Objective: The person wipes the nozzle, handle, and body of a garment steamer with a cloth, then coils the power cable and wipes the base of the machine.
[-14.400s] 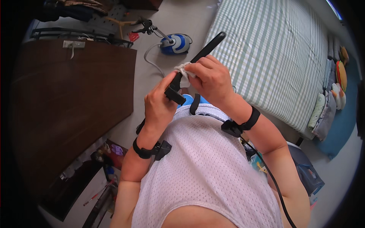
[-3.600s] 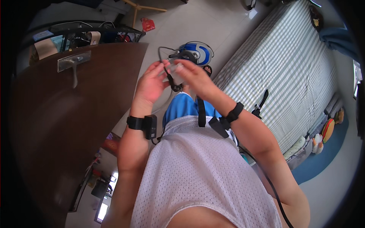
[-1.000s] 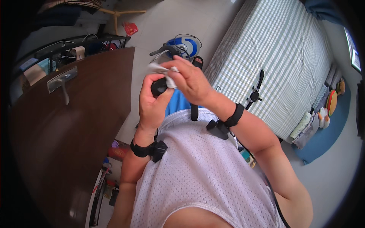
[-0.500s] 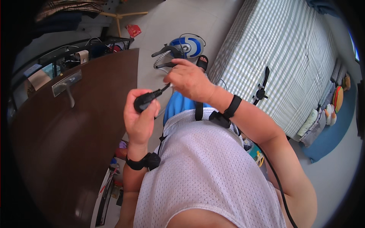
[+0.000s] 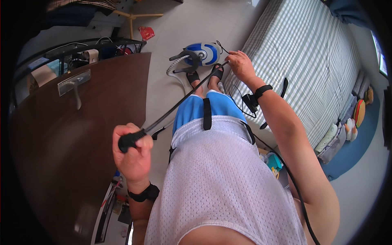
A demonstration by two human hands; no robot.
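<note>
Between the two hands, a slim black flexible cable [image 5: 181,99] ran nearly straight on a diagonal, passing in view above the blue shorts [image 5: 191,113]. At its lower end, a black moulded plug with a ribbed neck [image 5: 128,142] sat in the left hand [image 5: 134,162], whose fingers and thumb were curled firmly around it. At the upper end, the right hand [image 5: 241,67] was partly closed, with the cable pinched at its fingertips; whether it held anything else could not be told.

Beyond the cable, a blue-and-grey rounded canister vacuum cleaner [image 5: 211,53] stood on the pale grey tiled floor [image 5: 208,20], just ahead of the feet in black sandals. Any marking on its casing, or on the red crinkled packet [image 5: 146,33], was too small to read.

On the left, the glossy dark brown door panel [image 5: 110,94] ended in a straight edge near the left hand. On the right, the long edge of the bed with a green-and-white checked cover [image 5: 302,73] lay behind the right hand. Floor extended between these edges.
</note>
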